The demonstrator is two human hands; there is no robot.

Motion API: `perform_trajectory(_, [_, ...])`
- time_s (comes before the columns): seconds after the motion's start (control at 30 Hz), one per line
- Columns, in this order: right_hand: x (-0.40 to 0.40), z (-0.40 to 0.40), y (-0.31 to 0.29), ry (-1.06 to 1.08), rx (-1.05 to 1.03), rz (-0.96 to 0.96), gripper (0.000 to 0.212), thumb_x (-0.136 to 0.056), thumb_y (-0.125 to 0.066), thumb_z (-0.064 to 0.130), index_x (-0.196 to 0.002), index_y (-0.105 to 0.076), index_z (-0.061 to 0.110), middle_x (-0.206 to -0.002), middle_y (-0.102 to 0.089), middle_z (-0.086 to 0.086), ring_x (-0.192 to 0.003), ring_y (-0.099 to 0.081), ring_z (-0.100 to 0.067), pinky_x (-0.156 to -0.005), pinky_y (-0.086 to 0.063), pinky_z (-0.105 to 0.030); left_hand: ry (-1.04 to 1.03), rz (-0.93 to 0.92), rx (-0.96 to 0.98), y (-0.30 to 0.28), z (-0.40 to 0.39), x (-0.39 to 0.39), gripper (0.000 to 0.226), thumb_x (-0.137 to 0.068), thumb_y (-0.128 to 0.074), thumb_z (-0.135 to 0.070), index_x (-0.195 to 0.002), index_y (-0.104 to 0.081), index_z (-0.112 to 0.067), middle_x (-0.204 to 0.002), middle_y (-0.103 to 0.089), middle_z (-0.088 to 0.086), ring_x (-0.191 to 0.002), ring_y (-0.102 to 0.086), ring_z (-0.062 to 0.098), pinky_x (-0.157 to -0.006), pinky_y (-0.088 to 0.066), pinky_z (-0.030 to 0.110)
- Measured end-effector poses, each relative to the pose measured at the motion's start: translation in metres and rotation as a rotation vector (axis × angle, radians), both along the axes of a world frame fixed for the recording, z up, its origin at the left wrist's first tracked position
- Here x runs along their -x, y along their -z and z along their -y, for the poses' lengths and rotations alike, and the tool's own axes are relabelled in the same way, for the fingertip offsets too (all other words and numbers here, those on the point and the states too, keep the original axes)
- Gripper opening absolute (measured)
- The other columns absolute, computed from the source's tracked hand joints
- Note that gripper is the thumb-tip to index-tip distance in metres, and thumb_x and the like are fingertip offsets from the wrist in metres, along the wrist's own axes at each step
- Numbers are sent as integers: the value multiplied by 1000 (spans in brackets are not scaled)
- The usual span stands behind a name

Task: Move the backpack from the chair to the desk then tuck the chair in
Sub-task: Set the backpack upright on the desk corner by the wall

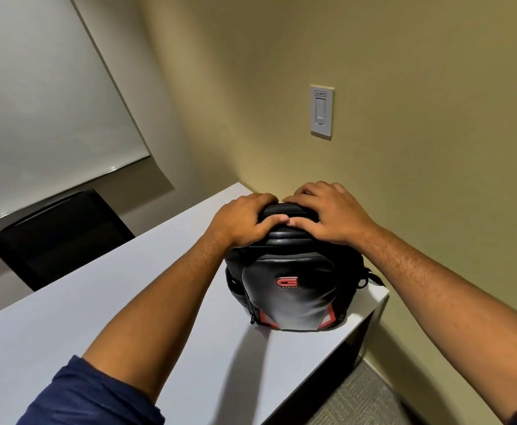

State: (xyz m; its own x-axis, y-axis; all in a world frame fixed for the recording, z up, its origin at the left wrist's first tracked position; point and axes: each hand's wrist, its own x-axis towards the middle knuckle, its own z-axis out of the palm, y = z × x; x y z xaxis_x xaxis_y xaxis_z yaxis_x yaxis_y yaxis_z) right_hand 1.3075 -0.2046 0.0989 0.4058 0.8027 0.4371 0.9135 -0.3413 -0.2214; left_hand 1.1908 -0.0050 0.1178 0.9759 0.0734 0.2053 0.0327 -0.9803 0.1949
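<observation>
We have the black backpack (294,289) standing upright on the white surface (103,317), at its right end near the wall. Our left hand (245,220) and right hand (327,214) curl over its top, fingers (269,222) closed on the padded crown. The move to the desk looks done; letting go and tucking a chair remain. A black chair (57,234) sits beyond the far left edge.
</observation>
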Motion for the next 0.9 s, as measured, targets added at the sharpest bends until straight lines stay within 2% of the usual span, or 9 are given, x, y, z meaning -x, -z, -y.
perform_trajectory(0.07, [0, 0, 6, 1, -72, -7, 40, -96, -64, 50, -130, -68, 29, -119, -67, 8, -112, -58, -18, -95, -37, -39, -6, -10, -60, -1, 1, -1, 49, -99, -40, -65, -126, -60, -29, -121, -69, 1, -108, -63, 26, -90, -52, 46])
perform_trajectory(0.17, [-2, -2, 9, 7, -162, -22, 30, -96, -69, 42, -121, -74, 25, -113, -70, 9, -106, -62, -18, -90, -38, -35, -14, -13, -181, 0, 4, -1, 50, -101, -35, -62, -118, -58, -22, -112, -71, 5, -100, -65, 32, -82, -53, 45])
perform_trajectory(0.3, [-1, -10, 6, 31, -187, 53, 23, -95, -72, 37, -113, -77, 23, -107, -72, 7, -102, -64, -21, -86, -38, -37, -5, 30, -278, -2, 4, -1, 51, -103, -33, -60, -109, -55, -14, -103, -71, 11, -90, -65, 39, -70, -48, 41])
perform_trajectory(0.43, [-2, -22, -7, 77, -175, 122, 23, -95, -70, 37, -112, -76, 23, -109, -73, 8, -106, -62, -22, -87, -34, -37, -58, 83, -324, -11, 3, -4, 50, -103, -32, -58, -104, -54, -13, -96, -72, 14, -84, -64, 42, -63, -41, 39])
perform_trajectory(0.53, [-10, -31, -18, 85, -167, 124, 23, -97, -67, 37, -115, -75, 26, -114, -73, 10, -110, -58, -21, -87, -27, -33, -133, 152, -311, -16, 6, -8, 48, -104, -36, -56, -98, -56, -12, -85, -70, 18, -75, -63, 44, -58, -36, 36])
perform_trajectory(0.67, [-19, -46, -31, 72, -114, 53, 25, -100, -62, 37, -123, -72, 31, -124, -70, 13, -117, -53, -18, -92, -30, -37, -261, 211, -259, -22, 13, -14, 56, -103, -36, -59, -91, -61, -11, -81, -69, 18, -73, -64, 43, -58, -36, 35])
perform_trajectory(0.77, [-21, -59, -36, 70, -82, -13, 26, -101, -60, 36, -125, -70, 35, -128, -68, 16, -121, -52, -17, -96, -32, -37, -370, 194, -232, -25, 14, -18, 53, -104, -39, -55, -94, -66, -10, -86, -71, 16, -76, -65, 39, -60, -38, 35])
perform_trajectory(0.9, [-7, -74, -34, 90, -161, -67, 29, -98, -61, 25, -123, -71, 35, -125, -68, 17, -114, -59, -15, -88, -36, -32, -525, 123, -111, -27, 11, -23, 47, -105, -43, -48, -100, -69, -9, -96, -72, 16, -87, -67, 38, -65, -40, 35])
